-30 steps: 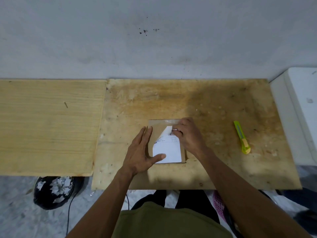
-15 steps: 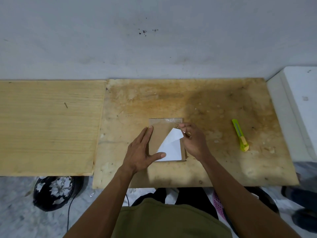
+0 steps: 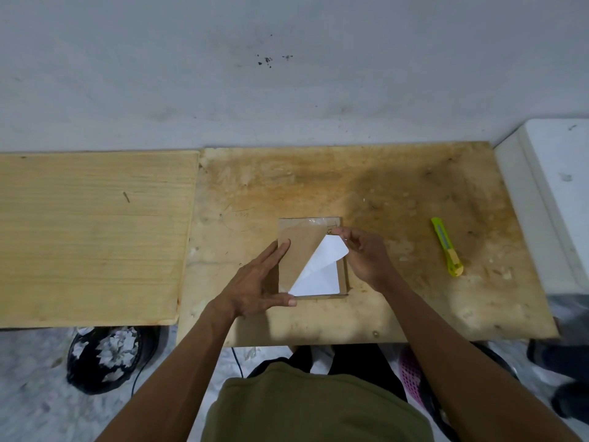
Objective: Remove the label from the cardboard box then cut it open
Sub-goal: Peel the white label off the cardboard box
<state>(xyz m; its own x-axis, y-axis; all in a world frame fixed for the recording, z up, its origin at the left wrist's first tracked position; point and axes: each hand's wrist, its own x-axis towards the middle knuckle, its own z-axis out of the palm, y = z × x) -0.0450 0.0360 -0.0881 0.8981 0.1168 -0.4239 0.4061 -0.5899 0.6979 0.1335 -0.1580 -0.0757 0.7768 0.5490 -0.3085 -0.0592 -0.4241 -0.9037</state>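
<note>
A flat cardboard box lies in the middle of the stained plywood board. Its white label is peeled back diagonally from the upper left, blank underside up, and still sticks along the box's lower right part. My right hand pinches the lifted corner of the label at the box's upper right. My left hand lies flat with straight fingers against the box's left edge, its thumb along the front edge. A yellow-green utility knife lies on the board to the right, apart from both hands.
A lighter wooden board adjoins on the left. A white appliance stands at the right edge. On the floor at lower left sits a black bin with paper scraps; a pink mesh item is under the table.
My right hand has pulled the label's corner farther to the right and toward me, baring more of the box's top. My left hand has stayed against the box.
</note>
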